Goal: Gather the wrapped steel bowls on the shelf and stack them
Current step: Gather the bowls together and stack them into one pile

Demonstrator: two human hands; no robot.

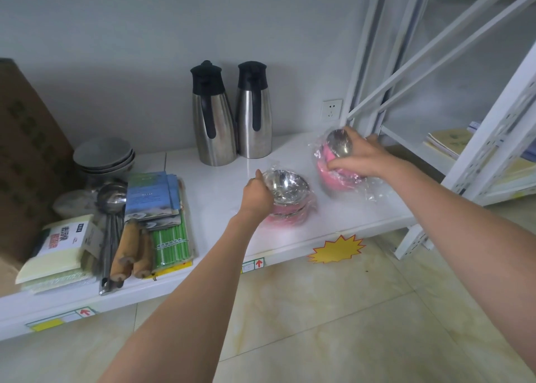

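Note:
Two stacks of pink-and-steel bowls in clear plastic wrap are on the white shelf (220, 185). The nearer stack (290, 197) sits upright at the middle of the shelf, and my left hand (256, 195) grips its left rim through the wrap. The second wrapped stack (338, 153) is tilted on its side at the right end, its steel inside facing the wall. My right hand (359, 156) is closed around it from the right.
Two steel thermos jugs (232, 113) stand behind the bowls by the wall. To the left lie grey ceramic bowls (103, 156), steel ladles (111, 200), booklets, green straws, wooden handles, sponges and a cardboard box (26, 150). A white rack upright (362, 92) stands just right of my right hand.

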